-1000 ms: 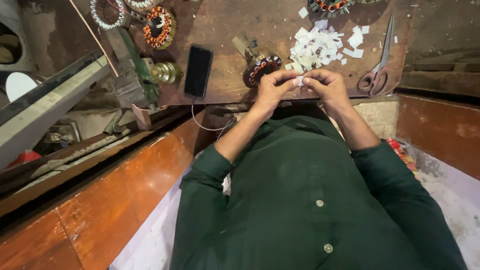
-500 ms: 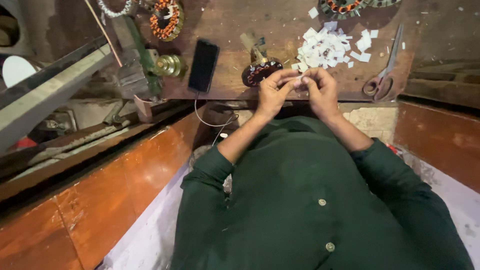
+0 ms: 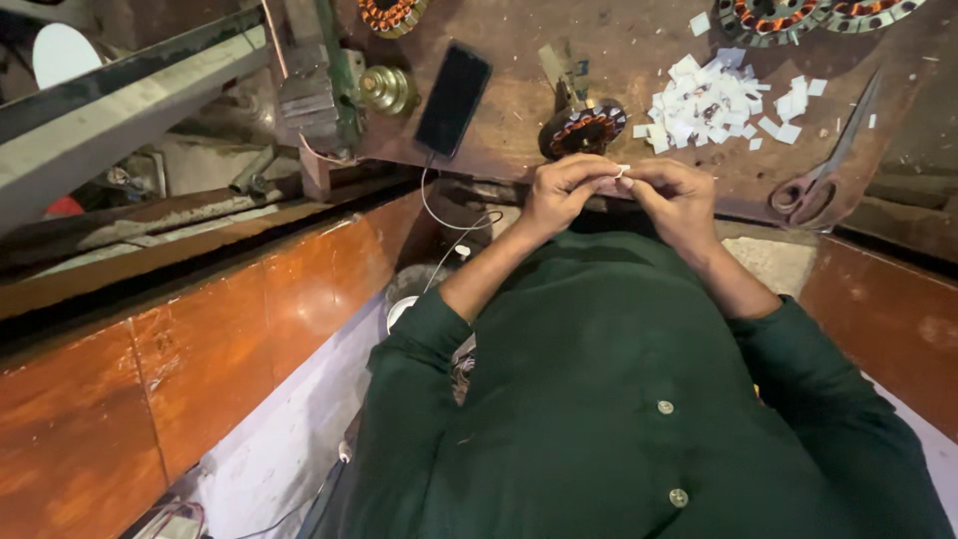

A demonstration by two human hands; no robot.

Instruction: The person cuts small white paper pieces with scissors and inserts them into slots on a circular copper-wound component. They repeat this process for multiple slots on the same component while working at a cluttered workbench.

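While both hands meet at the near edge of the brown table [image 3: 619, 60], they pinch one tiny white paper piece [image 3: 622, 172] between them. The left hand [image 3: 564, 190] has its fingers curled in, with the tips on the paper. The right hand [image 3: 679, 195] is curled the same way and grips the other end. The paper is so small that only a little bit shows between the fingertips. Its long side seems to run across, from one hand to the other, but it is too small to be sure.

Just past the hands, on the table, sits a round motor part [image 3: 582, 130] with orange wire wound around it. It is close to the left hand but does not touch it. To the right of it lies a pile of white paper pieces [image 3: 714, 100], spread loosely. A pair of scissors [image 3: 823, 175] lies farther right, handles toward the person and blades pointing away. A black phone [image 3: 453, 98] lies flat to the left of the motor part, with a thin white cable [image 3: 449, 215] hanging off the table edge. A small brass part [image 3: 384, 88] sits left of the phone. The person wears a dark green shirt [image 3: 619, 399] with buttons.
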